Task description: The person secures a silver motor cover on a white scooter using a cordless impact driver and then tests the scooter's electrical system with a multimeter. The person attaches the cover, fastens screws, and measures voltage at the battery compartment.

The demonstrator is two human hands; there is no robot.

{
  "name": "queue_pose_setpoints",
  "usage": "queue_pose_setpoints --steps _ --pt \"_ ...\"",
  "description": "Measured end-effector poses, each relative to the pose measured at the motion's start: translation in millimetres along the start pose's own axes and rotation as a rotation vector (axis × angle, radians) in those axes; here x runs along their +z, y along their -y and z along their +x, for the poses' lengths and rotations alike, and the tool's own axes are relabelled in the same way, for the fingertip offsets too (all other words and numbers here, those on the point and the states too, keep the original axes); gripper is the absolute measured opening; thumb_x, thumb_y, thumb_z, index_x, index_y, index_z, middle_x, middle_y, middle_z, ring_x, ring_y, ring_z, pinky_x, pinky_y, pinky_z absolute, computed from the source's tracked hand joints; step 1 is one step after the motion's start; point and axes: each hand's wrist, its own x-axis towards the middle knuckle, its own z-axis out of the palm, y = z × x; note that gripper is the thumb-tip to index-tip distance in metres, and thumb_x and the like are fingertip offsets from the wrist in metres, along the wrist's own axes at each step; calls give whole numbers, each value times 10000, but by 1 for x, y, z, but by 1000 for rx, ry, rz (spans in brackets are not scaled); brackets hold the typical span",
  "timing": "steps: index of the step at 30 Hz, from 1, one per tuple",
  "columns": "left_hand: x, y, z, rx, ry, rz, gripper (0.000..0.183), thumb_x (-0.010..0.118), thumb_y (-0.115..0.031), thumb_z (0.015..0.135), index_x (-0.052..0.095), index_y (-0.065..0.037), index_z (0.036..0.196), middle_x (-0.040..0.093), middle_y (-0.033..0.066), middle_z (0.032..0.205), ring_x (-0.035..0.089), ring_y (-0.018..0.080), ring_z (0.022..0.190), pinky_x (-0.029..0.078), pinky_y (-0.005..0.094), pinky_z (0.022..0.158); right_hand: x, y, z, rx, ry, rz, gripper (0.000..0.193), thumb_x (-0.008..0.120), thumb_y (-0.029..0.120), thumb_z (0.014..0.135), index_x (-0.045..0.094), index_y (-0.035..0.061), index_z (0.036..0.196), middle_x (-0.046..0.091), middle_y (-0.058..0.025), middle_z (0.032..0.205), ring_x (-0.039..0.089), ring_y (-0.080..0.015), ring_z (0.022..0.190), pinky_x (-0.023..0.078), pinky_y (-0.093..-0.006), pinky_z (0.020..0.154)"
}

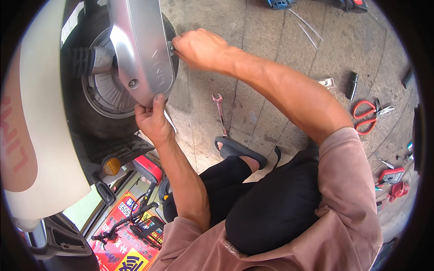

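A silver wheel-side cover (142, 49) with a bolt near its lower end lies over the black tyre and spoked rim (101, 90) of a white scooter (45, 113). My left hand (155, 118) grips the lower end of that cover, thumb on the outer face and fingers curled beneath. At the cover's right edge, the fingers of my right hand (199, 47) are closed around a small silver metal piece (171, 47). Its exact kind is hard to tell, since my fingers hide much of it.
An open-ended wrench (220, 115) lies on the paved ground by my sandal (242, 151). To the right are red-handled scissors (365, 118), a black cylinder (352, 86) and a red multimeter (390, 175). White strips (309, 36) lie farther off. A red printed sign (120, 244) stands lower left.
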Motion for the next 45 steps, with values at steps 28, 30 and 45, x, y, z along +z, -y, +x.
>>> queue_pose_setpoints --steps 28,30,45 --pt "-5 7 1 20 -15 32 323 715 23 805 546 33 1080 626 109 1062 597 141 936 477 289 878 13 14 -5 105 -184 127 178 625 167 833 585 -7 839 637 -239 749 626 -430 749 512 -497 682" --pt "-4 6 0 23 -24 25 317 714 24 804 549 35 1074 625 111 1067 595 143 944 475 290 883 15 16 -6 148 -196 146 166 623 154 830 584 -6 841 636 -241 747 625 -429 750 510 -496 679" --pt "40 39 -8 -77 -130 -271 424 670 -68 856 498 -80 1243 560 63 1208 581 196 1042 499 393 856 4 14 11 422 18 400 202 581 152 847 671 -25 887 668 -227 772 663 -384 735 526 -427 743"
